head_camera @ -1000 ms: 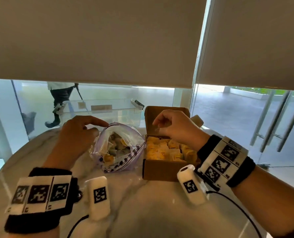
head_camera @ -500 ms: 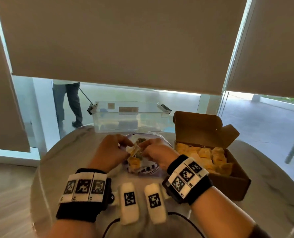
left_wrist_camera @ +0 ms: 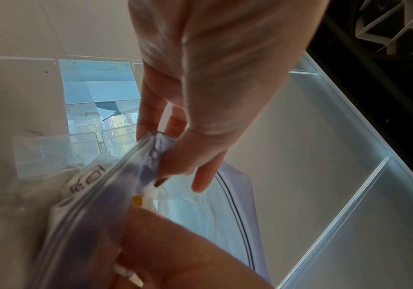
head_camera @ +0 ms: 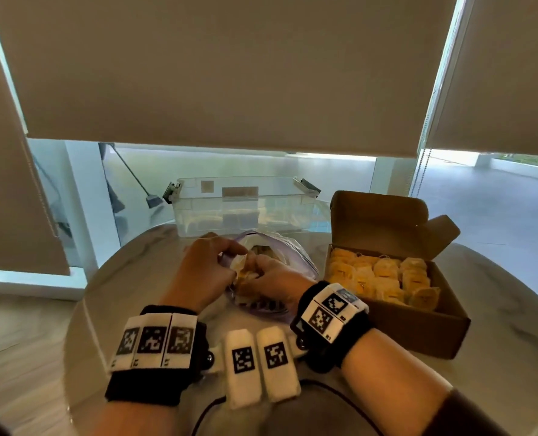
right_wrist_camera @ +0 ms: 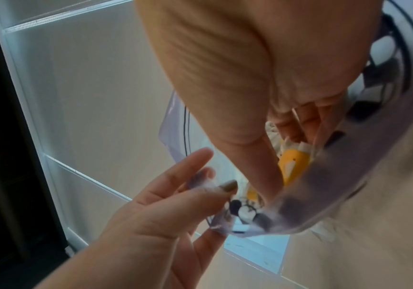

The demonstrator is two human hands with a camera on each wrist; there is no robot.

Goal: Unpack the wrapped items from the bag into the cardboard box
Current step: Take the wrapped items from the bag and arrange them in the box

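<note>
A clear zip bag [head_camera: 299, 256] with a purple rim lies on the round table, holding wrapped items. My left hand [head_camera: 226, 256] pinches the bag's rim [left_wrist_camera: 151, 156] and holds the mouth apart. My right hand [head_camera: 255, 272] is inside the mouth, its fingers curled round a yellow and white wrapped item [right_wrist_camera: 294, 164]. Just to the right stands the cardboard box [head_camera: 412, 328], lid flap up, with several yellow wrapped items [head_camera: 384, 275] packed in it.
A clear plastic tub [head_camera: 239, 209] stands behind the bag at the far edge of the marble table [head_camera: 129, 278]. The box sits close to the table's right edge. Roller blinds hang over glass walls beyond.
My right hand has left the box, crossed left to the bag and gone into its mouth. My left hand has stayed on the bag's rim.
</note>
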